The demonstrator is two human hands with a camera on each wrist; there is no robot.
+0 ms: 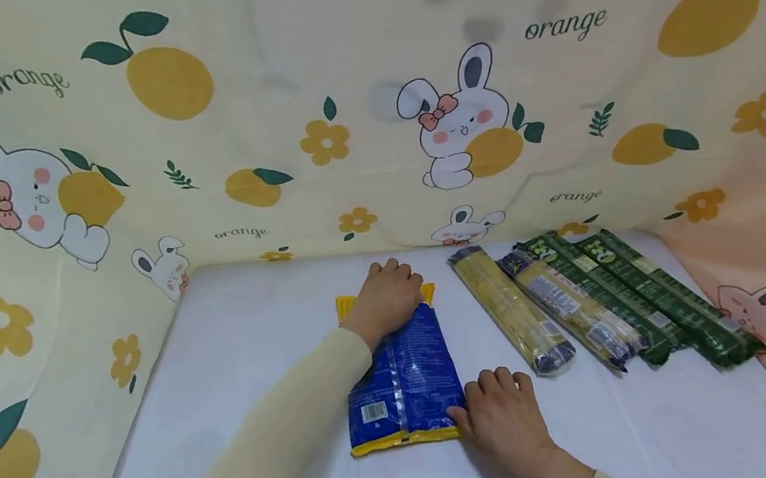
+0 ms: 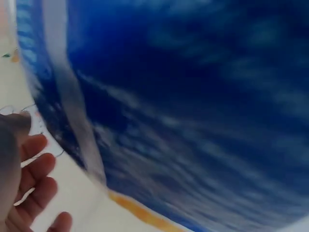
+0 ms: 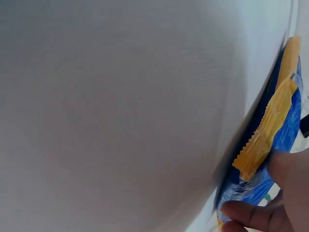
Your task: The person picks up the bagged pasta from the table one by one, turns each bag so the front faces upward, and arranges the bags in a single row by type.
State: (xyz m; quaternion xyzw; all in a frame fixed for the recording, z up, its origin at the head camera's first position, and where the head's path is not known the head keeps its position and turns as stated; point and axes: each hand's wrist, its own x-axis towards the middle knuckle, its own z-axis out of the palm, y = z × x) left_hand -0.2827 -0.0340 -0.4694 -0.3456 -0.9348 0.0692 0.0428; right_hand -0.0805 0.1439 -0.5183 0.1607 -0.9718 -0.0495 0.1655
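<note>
A flat blue packet [image 1: 404, 388] with yellow crimped ends lies face down on the white table, a barcode near its lower left. At its far end my left hand [image 1: 387, 296] rests over the top edge, partly hiding it. In the left wrist view the blue packet [image 2: 183, 106] fills most of the picture, and the fingers [image 2: 38, 169] are loosely bent past its edge. My right hand [image 1: 506, 417] lies on the table by the lower right corner, its thumb touching the packet's side. The right wrist view has that hand [image 3: 285, 198] against the packet [image 3: 285, 130].
To the right, two clear packs of pale sticks, probably noodles, lie slanted: a left pack [image 1: 512, 310] and a second pack [image 1: 577, 308]. Beside them are two dark green packs, one inner [image 1: 609, 294] and one outer [image 1: 675, 300]. A printed cloth [image 1: 371, 165] rises behind the table [image 1: 253, 328].
</note>
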